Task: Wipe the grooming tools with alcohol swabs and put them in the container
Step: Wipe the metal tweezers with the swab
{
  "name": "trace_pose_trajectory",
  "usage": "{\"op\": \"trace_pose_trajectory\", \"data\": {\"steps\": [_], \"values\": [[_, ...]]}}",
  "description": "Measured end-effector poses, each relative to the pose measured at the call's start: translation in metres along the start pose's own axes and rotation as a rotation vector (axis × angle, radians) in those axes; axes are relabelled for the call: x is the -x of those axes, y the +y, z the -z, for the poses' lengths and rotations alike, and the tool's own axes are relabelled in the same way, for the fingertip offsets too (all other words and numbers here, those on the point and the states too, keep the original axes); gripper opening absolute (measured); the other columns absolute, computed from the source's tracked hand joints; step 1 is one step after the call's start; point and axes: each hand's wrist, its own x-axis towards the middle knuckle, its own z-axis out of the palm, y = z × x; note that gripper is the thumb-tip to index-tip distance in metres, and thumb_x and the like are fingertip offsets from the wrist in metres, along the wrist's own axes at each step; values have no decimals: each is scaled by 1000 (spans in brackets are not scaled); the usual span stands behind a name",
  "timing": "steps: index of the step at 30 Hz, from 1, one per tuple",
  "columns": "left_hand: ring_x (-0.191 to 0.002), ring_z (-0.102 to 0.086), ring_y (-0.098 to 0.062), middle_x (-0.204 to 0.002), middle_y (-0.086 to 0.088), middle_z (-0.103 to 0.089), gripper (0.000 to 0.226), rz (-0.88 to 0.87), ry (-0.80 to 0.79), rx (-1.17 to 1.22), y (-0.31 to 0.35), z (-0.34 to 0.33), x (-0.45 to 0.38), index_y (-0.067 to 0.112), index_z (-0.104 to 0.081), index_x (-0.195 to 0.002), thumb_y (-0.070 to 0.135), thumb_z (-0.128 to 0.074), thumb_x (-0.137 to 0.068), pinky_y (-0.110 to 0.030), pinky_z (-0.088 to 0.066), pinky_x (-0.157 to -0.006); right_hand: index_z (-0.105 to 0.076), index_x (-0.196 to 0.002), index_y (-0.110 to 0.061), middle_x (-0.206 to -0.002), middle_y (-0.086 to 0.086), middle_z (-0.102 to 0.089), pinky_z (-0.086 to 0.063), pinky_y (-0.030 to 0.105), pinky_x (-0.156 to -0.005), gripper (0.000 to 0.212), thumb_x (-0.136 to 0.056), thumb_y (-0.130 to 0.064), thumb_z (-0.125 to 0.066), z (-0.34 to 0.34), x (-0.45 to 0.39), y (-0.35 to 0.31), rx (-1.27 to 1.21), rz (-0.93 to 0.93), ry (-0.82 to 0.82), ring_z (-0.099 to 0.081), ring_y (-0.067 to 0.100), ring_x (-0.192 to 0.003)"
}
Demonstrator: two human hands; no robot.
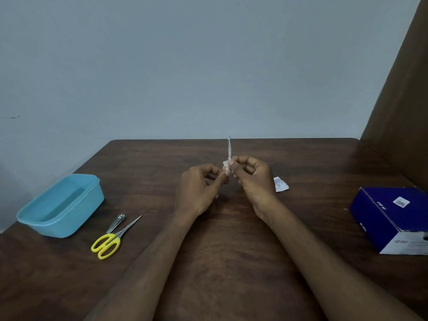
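Right hand [251, 176] pinches the upright tweezers [229, 149] well right of the blue container [62, 205], left hand [200, 188] pinching the swab [226, 166] around them; a loose pinch might drop them.

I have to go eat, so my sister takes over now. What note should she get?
Left hand pinches the swab; right hand holds the tweezers upright, mid-wipe.
Clipper and scissors lie on the table beside the blue tub, which looks empty.
Torn wrapper and swab box sit to the right.
Done: nothing in the tub.
Left: finish tweezers, wipe clipper and scissors, put all in.
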Motion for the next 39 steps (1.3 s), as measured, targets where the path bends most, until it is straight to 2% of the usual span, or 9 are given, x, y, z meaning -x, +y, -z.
{"op": "trace_pose_trajectory", "data": {"steps": [6, 8, 11, 14, 20, 26, 28, 32, 39], "values": [[-95, -75, -3, -99, 11, -83, 14, 147, 132, 332, -3, 7, -10, 24, -85, -104, 34, -78, -97, -36, -62, -93, -78, -101, -15, -90, 8, -81, -50, 18, -66, 7, -95, -13, -78, 0, 0, 2, 32, 12, -40, -65, 4, -68], [-101, -73, 5, -107, 9, -83, 22, 173, 144, 438, -2, 9, -11, 20, -83, -115, 35, -74, -100, -25, -57, -87, -79, -99, -20, -86, 3, -81, -51, 19, -68, 6, -94, -17, -79, 1, 1, 3, 74, 25, -77, -66, 4, -70], [-92, -70, 7, -112, 4, -82, 26, 153, 157, 499, -2, 8, -12, 21, -77, -127, 30, -71, -103, -13, -50, -72, -81, -95, -28, -85, 2, -81, -54, 22, -68, 4, -95, -27, -77, -1, 4, 5, 121, 41, -201, -66, 5, -69], [-85, -66, 0, -106, -3, -83, 21, 151, 177, 547, -6, 7, -12, 21, -77, -123, 21, -70, -104, -17, -49, -57, -81, -89, -30, -79, 2, -79, -54, 21, -64, 11, -98, -27, -75, -2, 6, 3, 106, 26, -208, -63, 6, -63], [-77, -70, -4, -90, -2, -82, 18, 168, 234, 609, -7, 3, -15, 5, -82, -103, 21, -78, -98, -19, -57, -64, -78, -85, -13, -69, -1, -75, -52, 19, -56, 14, -98, -17, -76, 1, 1, -2, -29, -63, 10, -59, 5, -55], [-79, -73, -8, -85, 3, -82, 7, 123, 246, 516, -16, 5, -14, 19, -84, -93, 24, -81, -97, -24, -62, -69, -78, -102, -16, -85, -4, -81, -62, 28, -80, 9, -95, -11, -78, 12, -3, 3, 101, -10, 291, -76, 8, -77], [-77, -75, -9, -84, 4, -82, 6, 92, 211, 458, -13, 4, -14, 21, -84, -95, 25, -81, -96, -23, -62, -69, -78, -110, -16, -90, -8, -82, -58, 23, -87, 17, -93, -12, -80, 13, -3, 1, 253, 48, 265, -76, 3, -84], [-78, -79, -13, -82, 5, -82, 1, 38, 190, 397, -4, 2, -9, 24, -84, -94, 23, -84, -94, -21, -63, -68, -82, -102, -16, -90, -8, -82, -50, 5, -75, 9, -95, -16, -78, 6, 6, -3, 470, 222, 101, -72, -12, -81], [-66, -79, -10, -72, 7, -80, 4, 54, 204, 245, -8, 5, -8, 26, -84, -91, 29, -85, -92, -37, -68, -70, -82, -109, -21, -96, -9, -83, -56, 10, -77, 16, -95, -17, -77, 0, 16, -4, 565, 366, -102, -74, -7, -89]]}}
